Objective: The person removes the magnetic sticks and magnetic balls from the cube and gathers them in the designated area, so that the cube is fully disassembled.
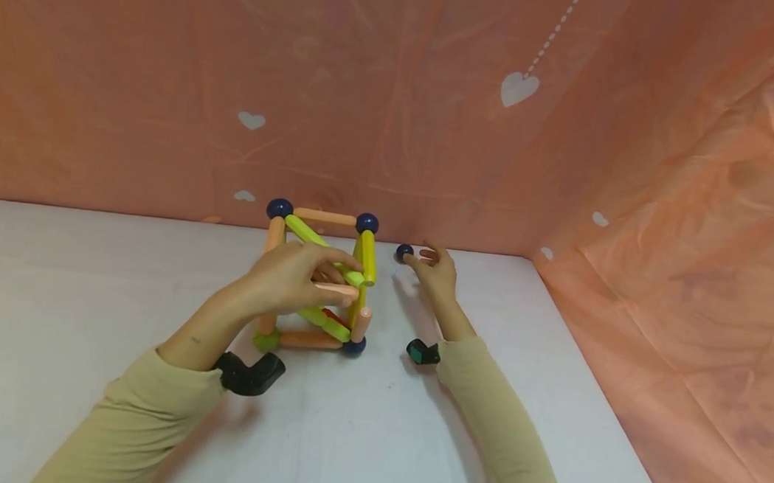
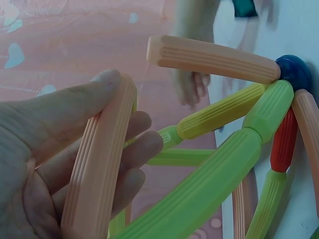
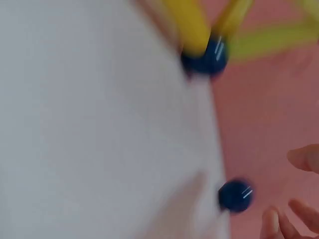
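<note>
My left hand (image 1: 286, 278) pinches a peach ridged magnetic rod (image 2: 100, 164) between thumb and fingers, at the near side of a frame built of rods and balls. Green rods (image 2: 204, 174), yellow rods (image 1: 369, 257) and peach rods meet at dark blue balls (image 1: 279, 209) and a green ball (image 1: 266, 340). One peach rod (image 2: 214, 59) juts from a lower blue ball (image 2: 294, 73) with its other end free. To the right of the frame, my right hand (image 1: 437, 275) reaches beside a loose dark blue ball (image 3: 235, 195), fingers apart from it in the right wrist view.
A white table (image 1: 349, 431) carries the frame. Behind it hangs a pink-orange cloth (image 1: 395, 109) with white hearts, which also runs along the right side. Dark wrist cameras (image 1: 249, 373) sit on both wrists.
</note>
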Demonstrator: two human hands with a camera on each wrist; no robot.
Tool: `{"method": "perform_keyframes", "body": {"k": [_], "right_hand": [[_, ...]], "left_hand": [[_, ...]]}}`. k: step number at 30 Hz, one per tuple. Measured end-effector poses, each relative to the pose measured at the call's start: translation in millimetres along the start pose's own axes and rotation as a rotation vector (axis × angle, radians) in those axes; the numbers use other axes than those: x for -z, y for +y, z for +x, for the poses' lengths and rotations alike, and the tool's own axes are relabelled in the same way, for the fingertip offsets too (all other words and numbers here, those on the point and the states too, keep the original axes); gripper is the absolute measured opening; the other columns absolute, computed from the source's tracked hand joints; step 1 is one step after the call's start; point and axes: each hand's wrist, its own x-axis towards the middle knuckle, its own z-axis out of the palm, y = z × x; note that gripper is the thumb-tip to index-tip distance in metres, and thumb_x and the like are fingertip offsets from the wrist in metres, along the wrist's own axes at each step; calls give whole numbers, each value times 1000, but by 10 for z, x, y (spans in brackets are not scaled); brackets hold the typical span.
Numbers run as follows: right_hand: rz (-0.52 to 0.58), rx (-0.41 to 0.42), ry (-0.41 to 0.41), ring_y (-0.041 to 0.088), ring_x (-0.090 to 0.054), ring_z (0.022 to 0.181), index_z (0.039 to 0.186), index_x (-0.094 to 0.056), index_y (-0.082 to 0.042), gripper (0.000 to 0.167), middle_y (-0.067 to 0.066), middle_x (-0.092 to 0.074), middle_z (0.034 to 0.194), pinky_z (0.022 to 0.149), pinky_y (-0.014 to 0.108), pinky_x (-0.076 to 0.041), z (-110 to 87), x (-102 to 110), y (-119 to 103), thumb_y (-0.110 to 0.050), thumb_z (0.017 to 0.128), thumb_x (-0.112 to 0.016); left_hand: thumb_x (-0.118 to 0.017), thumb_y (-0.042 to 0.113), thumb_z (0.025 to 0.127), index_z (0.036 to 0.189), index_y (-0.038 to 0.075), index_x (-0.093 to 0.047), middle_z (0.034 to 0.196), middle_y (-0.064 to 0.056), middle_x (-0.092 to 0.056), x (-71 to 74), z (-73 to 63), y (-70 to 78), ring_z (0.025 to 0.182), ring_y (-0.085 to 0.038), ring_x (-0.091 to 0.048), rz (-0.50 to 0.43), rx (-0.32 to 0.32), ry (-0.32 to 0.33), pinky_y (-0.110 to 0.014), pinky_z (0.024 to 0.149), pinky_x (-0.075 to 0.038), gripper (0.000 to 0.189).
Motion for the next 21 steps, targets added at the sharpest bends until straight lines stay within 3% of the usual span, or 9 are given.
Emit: {"method": "perform_keyframes", "body": {"k": [3, 6, 10, 16, 21], "right_hand": [[122, 87, -30, 20, -62, 98, 127, -58, -1, 44, 17, -64, 117, 78, 26, -51, -277, 56, -90, -13, 87, -69], [226, 139, -110, 9, -62, 87, 122, -61, 2, 35, 16, -66, 111, 70, 20, -50, -544, 92, -152, -10, 90, -65], [303, 219, -305, 10, -62, 96, 123, -58, 5, 33, 21, -62, 118, 77, 21, -50, -798, 115, -168, -5, 92, -59], [272, 317, -576, 35, -53, 119, 128, -51, 9, 42, 28, -54, 129, 92, 24, -48, -930, 81, -67, 2, 87, -54], [205, 301, -679, 22, -58, 108, 127, -53, 8, 41, 26, -57, 125, 87, 25, -51, -960, 44, 27, -2, 88, -59]], "left_hand": [[-74, 31, 84, 122, 17, -65, 94, 3, -74, -7, 0, 2, 90, -18, -70, 7, -9, 4, -35, 78, -53, 42], [-74, 31, 84, 122, 16, -66, 92, 3, -73, -12, 3, 1, 88, -17, -70, 11, -20, 5, -34, 76, -53, 42], [-73, 32, 84, 122, 16, -66, 92, 2, -73, 5, 0, -2, 87, -16, -68, 31, -26, 6, -33, 74, -52, 42], [-72, 31, 86, 124, 16, -65, 94, 2, -73, 3, -7, -4, 88, -17, -68, 58, -18, 14, -32, 73, -50, 41], [-72, 31, 86, 123, 15, -65, 93, 1, -73, -3, -5, -10, 88, -17, -68, 55, -28, 22, -32, 72, -50, 40]]}}
